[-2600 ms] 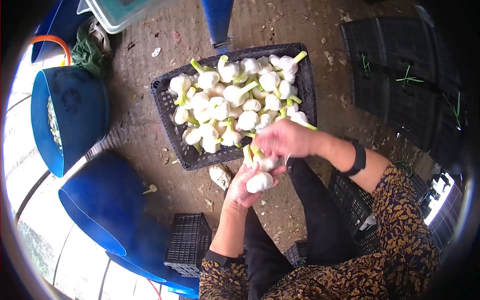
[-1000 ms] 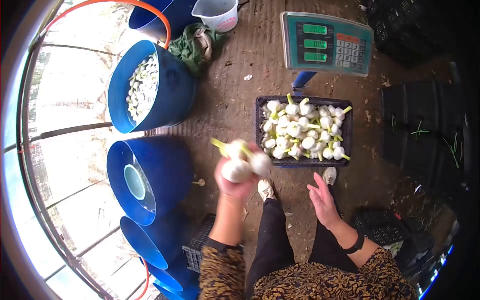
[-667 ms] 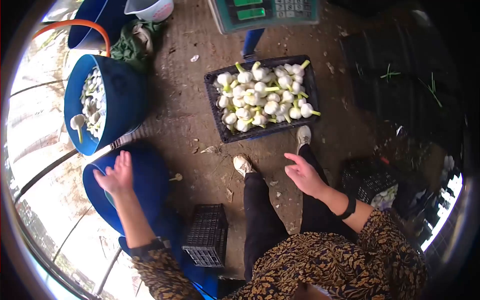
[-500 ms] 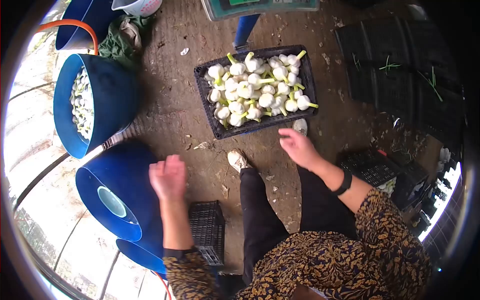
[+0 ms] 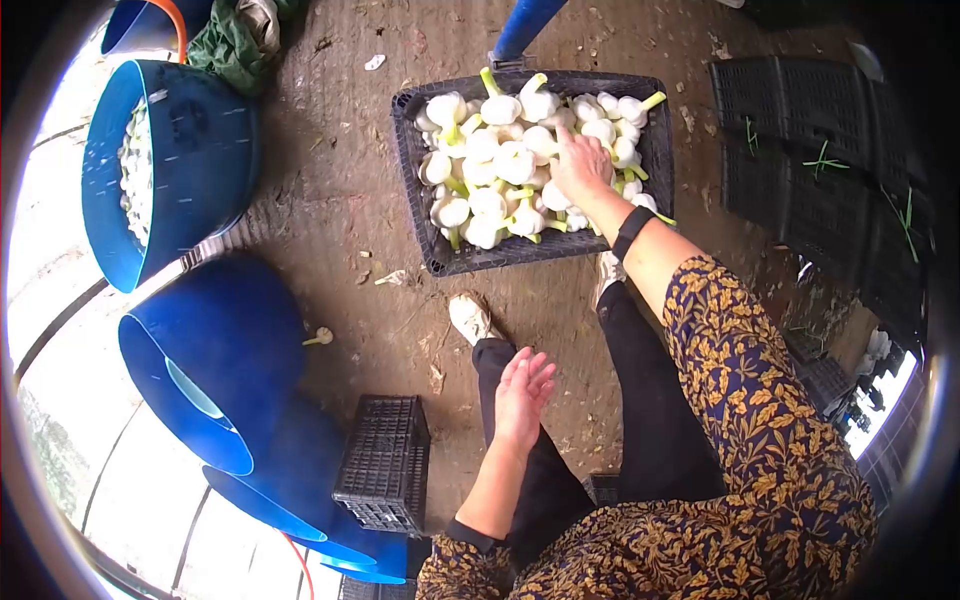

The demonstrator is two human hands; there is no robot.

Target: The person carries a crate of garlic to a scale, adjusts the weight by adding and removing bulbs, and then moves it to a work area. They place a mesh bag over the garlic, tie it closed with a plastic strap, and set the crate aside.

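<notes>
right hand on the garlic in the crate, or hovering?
Touching. The head view shows the right hand lying fingers-down on the garlic piled in the crate, with no gap visible. Whether it has closed on a bulb cannot be told.

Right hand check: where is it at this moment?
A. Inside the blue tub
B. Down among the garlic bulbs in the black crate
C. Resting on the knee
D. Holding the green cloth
B. The right hand reaches forward into the black crate, its fingers set on the white garlic bulbs, while the left hand hangs open and empty above the lap.
</notes>
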